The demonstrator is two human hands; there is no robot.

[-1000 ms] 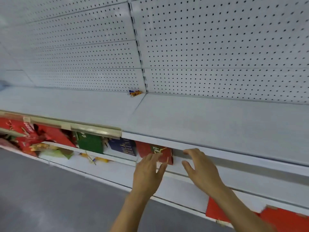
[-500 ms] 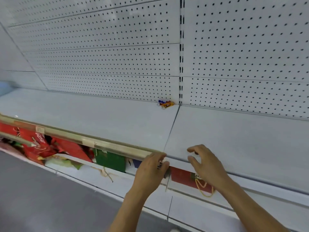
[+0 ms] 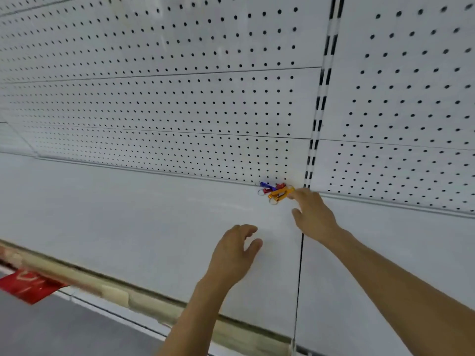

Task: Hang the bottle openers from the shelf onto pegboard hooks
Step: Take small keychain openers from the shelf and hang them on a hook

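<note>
A small pile of bottle openers (image 3: 275,191), orange, red and blue with metal key rings, lies at the back of the white shelf (image 3: 128,206), against the pegboard (image 3: 180,98). My right hand (image 3: 312,214) stretches across the shelf and its fingertips touch the orange opener's right end. My left hand (image 3: 235,253) hovers over the middle of the shelf with its fingers loosely curled, holding nothing. No hooks show on the pegboard.
A black slotted upright (image 3: 320,104) splits the pegboard into two panels, and a seam (image 3: 299,273) runs through the shelf below it. A price strip (image 3: 144,301) lines the shelf's front edge. Red packaging (image 3: 28,286) shows on a lower shelf at the left.
The view has closed in on the shelf. Both hands left the front edge; the right one reached to the back and now touches the openers, the left one rose over the shelf.
</note>
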